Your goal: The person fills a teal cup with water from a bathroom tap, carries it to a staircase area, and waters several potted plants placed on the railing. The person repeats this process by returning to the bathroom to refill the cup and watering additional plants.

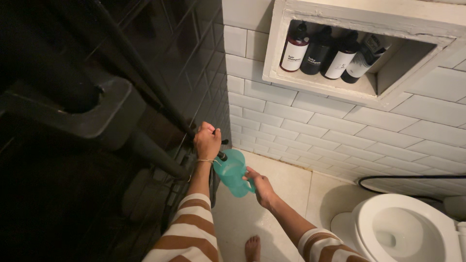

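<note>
Filling step: I read this as jug under tap, flow not visible.
Black tiled wall on my left, white toilet on my right. Teal jug sits low over the floor, held by its handle in my right hand. Left hand is closed around the tap above it. Next move, I'd judge: keep jug level, shut tap before overflow.

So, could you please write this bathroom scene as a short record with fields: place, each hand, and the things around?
place: bathroom corner, white tiled wall, dark tiled wall on the left
left hand: gripping a black tap handle on the dark wall
right hand: holding a teal plastic jug by its handle, under the tap
niche: four dark bottles
lower right: white toilet
floor: one bare foot
</note>
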